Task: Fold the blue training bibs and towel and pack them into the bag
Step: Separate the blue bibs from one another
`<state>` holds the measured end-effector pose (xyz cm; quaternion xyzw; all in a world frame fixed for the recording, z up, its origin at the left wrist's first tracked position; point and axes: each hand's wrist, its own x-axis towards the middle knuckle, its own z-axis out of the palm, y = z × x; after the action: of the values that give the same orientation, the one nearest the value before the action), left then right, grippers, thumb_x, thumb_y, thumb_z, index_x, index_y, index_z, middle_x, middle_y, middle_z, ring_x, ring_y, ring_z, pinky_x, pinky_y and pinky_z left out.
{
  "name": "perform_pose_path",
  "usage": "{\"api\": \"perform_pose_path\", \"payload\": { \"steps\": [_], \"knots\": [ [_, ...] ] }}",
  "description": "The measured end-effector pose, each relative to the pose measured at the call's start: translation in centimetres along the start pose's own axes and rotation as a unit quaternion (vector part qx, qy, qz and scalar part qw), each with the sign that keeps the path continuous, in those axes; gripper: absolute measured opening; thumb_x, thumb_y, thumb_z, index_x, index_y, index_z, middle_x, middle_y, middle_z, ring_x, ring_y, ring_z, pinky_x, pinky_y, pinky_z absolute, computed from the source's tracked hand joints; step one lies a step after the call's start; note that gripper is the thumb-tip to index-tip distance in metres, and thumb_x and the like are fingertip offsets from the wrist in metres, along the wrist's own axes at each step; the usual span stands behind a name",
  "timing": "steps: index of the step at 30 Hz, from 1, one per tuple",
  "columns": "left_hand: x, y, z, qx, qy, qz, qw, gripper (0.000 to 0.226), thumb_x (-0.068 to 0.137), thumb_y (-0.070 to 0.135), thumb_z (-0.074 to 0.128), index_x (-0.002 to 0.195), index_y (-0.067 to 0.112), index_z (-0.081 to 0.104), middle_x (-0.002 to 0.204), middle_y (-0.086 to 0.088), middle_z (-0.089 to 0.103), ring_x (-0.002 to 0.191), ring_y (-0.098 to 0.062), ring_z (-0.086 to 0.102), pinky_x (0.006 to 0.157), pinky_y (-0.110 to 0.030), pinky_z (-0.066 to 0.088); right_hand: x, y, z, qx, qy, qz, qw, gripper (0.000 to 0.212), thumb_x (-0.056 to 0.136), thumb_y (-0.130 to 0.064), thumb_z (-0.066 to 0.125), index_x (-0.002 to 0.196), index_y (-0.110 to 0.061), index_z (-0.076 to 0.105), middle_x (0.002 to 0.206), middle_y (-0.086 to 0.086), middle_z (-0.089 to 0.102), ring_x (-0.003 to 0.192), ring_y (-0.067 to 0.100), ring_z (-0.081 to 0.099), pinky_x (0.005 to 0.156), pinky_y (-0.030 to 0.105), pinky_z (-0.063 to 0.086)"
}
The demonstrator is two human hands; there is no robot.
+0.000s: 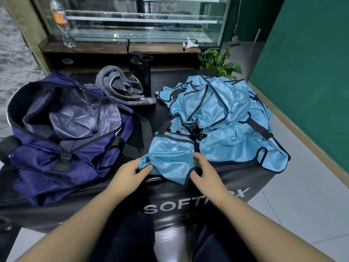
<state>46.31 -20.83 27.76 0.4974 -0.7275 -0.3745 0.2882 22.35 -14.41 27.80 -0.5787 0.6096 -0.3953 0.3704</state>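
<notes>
Nearest the camera, on the near edge of a black box lettered SOFT, both hands are holding one partly folded bib; the left hand is pinching the bib's near left corner between thumb and fingers; the right hand is gripping its near right edge with curled fingers; the bib is lying flat between them, its far edge bunched against the pile behind. Just beyond and to the right, a pile of bibs in the same light blue with dark trim is lying crumpled, one flap hanging over the box's right edge. To the left, well apart from the hands, a navy bag is sitting open, its grey lining showing. Farther back, between bag and pile, a grey towel is lying in a loose heap; touching it behind, a black bottle is standing upright. Farthest, a clear bottle is standing on a wooden ledge before a glass case; a plant is showing at the far right.
</notes>
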Motion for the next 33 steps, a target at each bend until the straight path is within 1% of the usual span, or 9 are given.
{"api": "perform_pose_path", "payload": {
  "steps": [3,7,12,18,21,23,26,30,33],
  "knots": [
    [-0.2,0.6,0.1,0.005,0.001,-0.004,1.0,0.019,0.093,0.029,0.058,0.102,0.045,0.062,0.1,0.023,0.068,0.095,0.007,0.059,0.085,-0.02,0.044,-0.9,0.1,0.2,-0.107,0.067,-0.133,0.983,0.056,0.083,-0.005,0.063,0.122,-0.041,0.045,0.139,-0.014,0.034,0.129,-0.003,0.035,0.109,0.016,0.029],
    [0.1,0.9,0.1,0.012,-0.001,-0.031,0.999,0.012,0.094,0.035,0.055,0.099,0.044,0.061,0.095,0.025,0.066,0.091,0.011,0.057,0.078,-0.011,0.041,-0.5,-0.3,-0.2,-0.173,0.05,-0.235,0.955,0.043,0.08,-0.012,0.041,0.11,-0.038,0.056,0.137,-0.011,0.036,0.131,0.012,0.039,0.11,0.019,0.028],
    [0.4,0.2,-0.1,0.001,-0.018,-0.052,0.998,0.018,0.094,0.034,0.055,0.105,0.031,0.069,0.102,0.017,0.07,0.1,-0.004,0.062,0.093,-0.027,0.045,-0.1,-0.8,-1.0,-0.103,0.055,-0.131,0.984,0.029,0.094,-0.016,0.037,0.107,-0.01,0.063,0.127,-0.011,0.045,0.117,-0.011,0.041,0.102,0.003,0.023],
    [0.5,0.2,-0.3,0.002,-0.026,-0.064,0.998,0.043,0.081,0.062,0.046,0.097,0.03,0.071,0.097,0.019,0.071,0.098,-0.005,0.064,0.096,-0.035,0.047,-0.6,-1.9,-0.6,0.077,0.029,0.07,0.994,0.026,0.101,-0.032,0.039,0.125,-0.024,0.048,0.103,-0.021,0.052,0.097,-0.002,0.048,0.086,0.009,0.035],
    [0.6,0.5,-0.4,0.012,-0.033,-0.072,0.997,0.049,0.08,0.068,0.044,0.091,0.027,0.069,0.093,0.014,0.072,0.094,-0.009,0.065,0.091,-0.035,0.048,-0.6,-1.5,-0.1,0.022,-0.019,0.08,0.996,0.052,0.089,-0.034,0.064,0.134,-0.03,0.037,0.118,-0.025,0.051,0.109,-0.006,0.051,0.091,0.013,0.035],
    [0.5,0.6,-0.3,0.027,-0.035,-0.075,0.996,0.042,0.09,0.059,0.048,0.088,0.021,0.067,0.091,0.007,0.072,0.091,-0.013,0.066,0.088,-0.038,0.049,-0.3,-1.3,0.3,0.0,-0.024,0.079,0.997,0.048,0.083,-0.031,0.072,0.125,-0.029,0.049,0.117,-0.021,0.059,0.106,-0.006,0.056,0.092,0.017,0.041],
    [0.0,0.7,0.0,0.045,-0.021,-0.081,0.996,0.033,0.094,0.049,0.047,0.091,0.023,0.067,0.09,0.007,0.071,0.09,-0.013,0.065,0.087,-0.036,0.049,0.3,-1.5,0.6,-0.005,0.007,0.077,0.997,0.022,0.091,-0.032,0.063,0.113,-0.026,0.061,0.108,-0.016,0.066,0.1,-0.002,0.061,0.091,0.022,0.047],
    [0.2,1.3,0.5,0.071,0.008,-0.084,0.994,0.03,0.096,0.051,0.041,0.105,0.034,0.065,0.096,0.011,0.069,0.092,-0.014,0.061,0.086,-0.033,0.046,1.0,-1.9,0.6,-0.034,0.008,0.061,0.998,0.009,0.098,-0.034,0.049,0.104,-0.032,0.055,0.095,-0.022,0.062,0.091,-0.007,0.057,0.079,0.009,0.041],
    [0.8,2.0,0.9,0.078,0.033,-0.097,0.992,0.031,0.097,0.05,0.037,0.111,0.037,0.061,0.093,0.005,0.07,0.09,-0.018,0.061,0.085,-0.036,0.046,2.0,-2.0,0.8,-0.099,0.033,0.062,0.993,0.018,0.099,-0.037,0.043,0.083,-0.03,0.044,0.076,-0.005,0.057,0.075,0.016,0.054,0.076,0.032,0.045]
  ]
}}
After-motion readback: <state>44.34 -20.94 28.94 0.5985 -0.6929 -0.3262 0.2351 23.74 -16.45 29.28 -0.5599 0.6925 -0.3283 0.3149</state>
